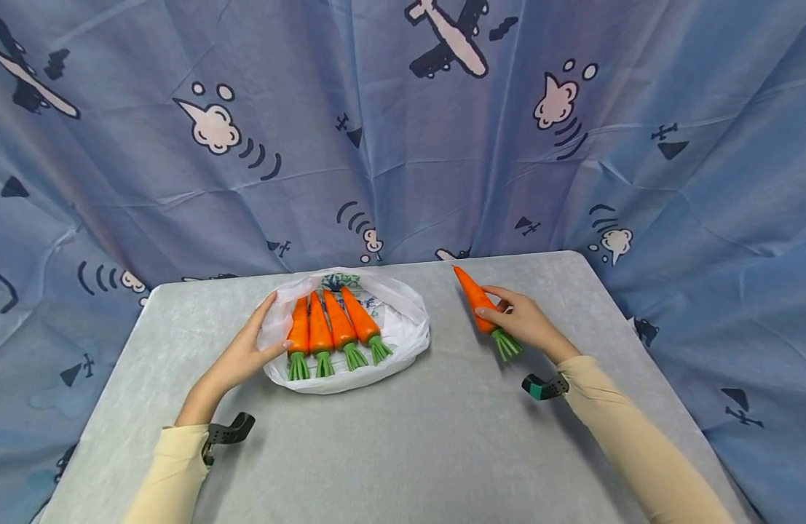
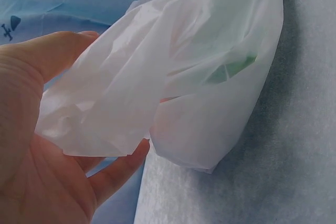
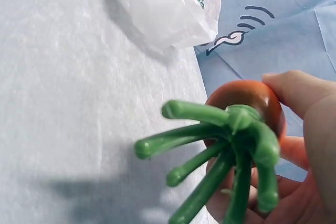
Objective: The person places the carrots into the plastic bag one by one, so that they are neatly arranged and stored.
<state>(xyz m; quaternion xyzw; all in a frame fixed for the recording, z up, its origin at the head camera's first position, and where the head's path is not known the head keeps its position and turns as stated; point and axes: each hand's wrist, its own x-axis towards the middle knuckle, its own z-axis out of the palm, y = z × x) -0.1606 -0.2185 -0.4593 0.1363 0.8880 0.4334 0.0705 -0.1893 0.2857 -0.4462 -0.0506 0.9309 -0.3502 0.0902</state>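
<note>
Bag print: green leaf pattern, no text legible. Left hand pinches the left rim of the thin white plastic bag, fingers curled on the film. Bag lies near the far edge of the grey felt-like surface, four orange plastic carrots side by side on it, green stems toward the near edge. Right hand grips a fifth carrot toward the far right corner, tip pointing away. Near half of the surface is bare.

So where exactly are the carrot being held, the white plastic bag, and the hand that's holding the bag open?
carrot (image 1: 473, 297), head view, on its orange body above the fingers.
white plastic bag (image 1: 403, 329), head view, on its right rim beside the four carrots.
left hand (image 1: 242, 356), head view, on the back of the hand.
</note>
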